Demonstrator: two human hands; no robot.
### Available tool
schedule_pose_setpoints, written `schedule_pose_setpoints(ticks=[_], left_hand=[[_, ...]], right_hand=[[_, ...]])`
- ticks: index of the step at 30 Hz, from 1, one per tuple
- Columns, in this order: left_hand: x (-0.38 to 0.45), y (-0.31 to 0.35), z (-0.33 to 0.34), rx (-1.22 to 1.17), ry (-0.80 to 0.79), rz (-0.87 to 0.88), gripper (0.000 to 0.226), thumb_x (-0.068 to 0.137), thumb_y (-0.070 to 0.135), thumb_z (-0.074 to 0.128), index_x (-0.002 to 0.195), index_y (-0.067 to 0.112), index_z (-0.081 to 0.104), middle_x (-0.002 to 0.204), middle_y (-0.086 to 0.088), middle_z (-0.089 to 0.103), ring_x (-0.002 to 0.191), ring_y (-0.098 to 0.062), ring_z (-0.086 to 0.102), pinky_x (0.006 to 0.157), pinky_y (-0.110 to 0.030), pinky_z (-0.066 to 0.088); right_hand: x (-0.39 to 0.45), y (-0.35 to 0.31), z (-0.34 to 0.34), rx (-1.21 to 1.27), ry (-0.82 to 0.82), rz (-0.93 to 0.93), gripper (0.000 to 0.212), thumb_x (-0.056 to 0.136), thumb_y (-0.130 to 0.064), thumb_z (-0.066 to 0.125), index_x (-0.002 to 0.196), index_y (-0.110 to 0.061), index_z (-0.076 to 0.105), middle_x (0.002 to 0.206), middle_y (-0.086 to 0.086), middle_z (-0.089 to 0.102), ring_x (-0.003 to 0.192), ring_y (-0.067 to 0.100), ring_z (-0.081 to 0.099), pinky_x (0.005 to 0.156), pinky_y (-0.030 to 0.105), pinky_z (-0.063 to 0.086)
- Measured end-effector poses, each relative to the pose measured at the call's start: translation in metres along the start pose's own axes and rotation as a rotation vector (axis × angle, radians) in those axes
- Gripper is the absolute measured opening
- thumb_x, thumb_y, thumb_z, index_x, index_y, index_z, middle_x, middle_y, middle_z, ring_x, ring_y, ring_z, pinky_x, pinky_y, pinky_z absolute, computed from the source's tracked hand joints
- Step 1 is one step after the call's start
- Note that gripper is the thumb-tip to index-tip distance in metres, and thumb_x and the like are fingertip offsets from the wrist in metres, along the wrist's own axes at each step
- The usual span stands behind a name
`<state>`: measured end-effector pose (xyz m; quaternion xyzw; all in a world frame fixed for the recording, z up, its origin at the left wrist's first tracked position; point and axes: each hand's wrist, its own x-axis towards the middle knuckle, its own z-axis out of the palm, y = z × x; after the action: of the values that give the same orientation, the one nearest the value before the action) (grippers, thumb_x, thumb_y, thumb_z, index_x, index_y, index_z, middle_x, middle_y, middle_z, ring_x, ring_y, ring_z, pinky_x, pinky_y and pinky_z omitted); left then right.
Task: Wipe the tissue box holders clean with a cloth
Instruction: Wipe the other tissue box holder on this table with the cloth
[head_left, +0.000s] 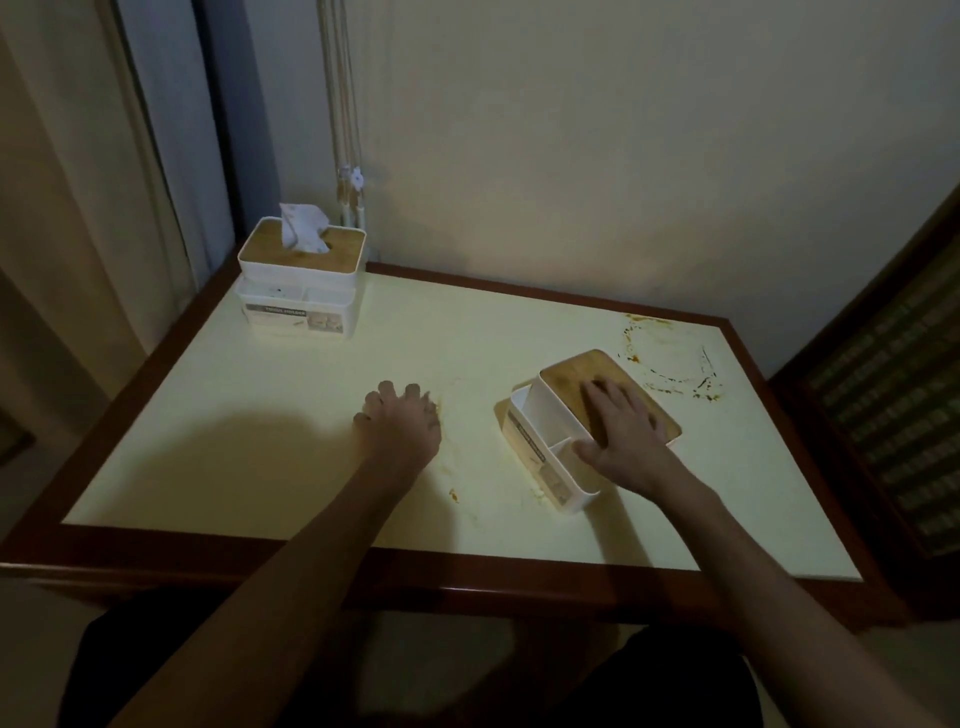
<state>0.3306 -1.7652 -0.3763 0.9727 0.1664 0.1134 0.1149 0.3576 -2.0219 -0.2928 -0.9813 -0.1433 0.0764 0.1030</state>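
While both arms reach over the bench (291, 457), the right hand (623, 431) lies flat, fingers straight, on the wooden lid of the near tissue box holder (550, 457), thumb at the edge of its front compartments. This holder sits angled at right of centre, white body, label on the front face. Left hand (400, 421) rests on the bare bench surface, fingers bent with knuckles up, holding nothing visible; the two hands are well apart. Second tissue box holder (301, 280) stands at the far left corner, a tissue (301, 228) sticking up through its lid slot. Brown stains (670, 364) ring the surface behind the near holder; smaller spots (454, 496) lie between the hands. No cloth identifiable.
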Motion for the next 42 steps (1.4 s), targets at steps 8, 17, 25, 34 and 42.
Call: schedule_pose_setpoints(ticks=[8,17,25,34,42], left_hand=[[-0.01,-0.01,0.002,0.03,0.055,0.09,0.028,0.078,0.03,0.071,0.085,0.003,0.067,0.079,-0.019,0.058,0.071,-0.034,0.057,0.058,-0.036,0.048],[-0.025,0.035,-0.032,-0.147,-0.149,0.189,0.067,0.077,0.027,0.067,0.139,0.022,0.041,0.149,-0.011,0.026,0.137,-0.029,0.024,0.107,-0.046,0.026],[-0.062,0.078,-0.02,-0.606,-0.246,0.165,0.063,0.073,0.027,0.074,0.129,0.005,0.055,0.127,-0.014,0.06,0.115,-0.028,0.054,0.096,-0.029,0.037],[-0.066,0.08,-0.016,-0.945,-0.261,-0.069,0.063,0.074,0.029,0.078,0.132,0.02,0.055,0.124,0.006,0.063,0.112,-0.006,0.06,0.092,-0.027,0.051],[-0.055,0.067,-0.028,-0.973,-0.295,-0.057,0.063,0.079,0.024,0.076,0.136,0.014,0.049,0.13,-0.001,0.059,0.114,-0.011,0.058,0.072,-0.005,0.046]], right_hand=[[-0.004,0.003,0.0,0.027,0.037,-0.02,0.066,0.091,-0.029,0.057,0.148,-0.035,0.025,0.156,-0.009,0.023,0.143,0.019,0.012,0.113,0.048,0.008],[0.005,0.022,-0.013,-0.056,0.015,-0.284,0.072,0.092,-0.011,0.056,0.144,-0.046,0.023,0.156,-0.018,0.017,0.143,0.016,0.008,0.112,0.044,0.007],[-0.044,0.048,0.024,0.695,0.24,0.19,0.083,0.087,-0.039,0.064,0.151,-0.035,0.011,0.16,-0.004,0.009,0.145,0.022,0.013,0.112,0.055,0.019],[-0.04,0.054,0.046,0.858,0.147,0.164,0.078,0.088,-0.018,0.067,0.15,-0.03,0.022,0.148,-0.003,0.04,0.132,0.014,0.041,0.102,0.037,0.042],[-0.047,0.041,0.032,0.837,0.192,0.115,0.073,0.088,-0.016,0.065,0.149,-0.026,0.026,0.142,0.001,0.048,0.124,0.008,0.047,0.095,0.029,0.047]])
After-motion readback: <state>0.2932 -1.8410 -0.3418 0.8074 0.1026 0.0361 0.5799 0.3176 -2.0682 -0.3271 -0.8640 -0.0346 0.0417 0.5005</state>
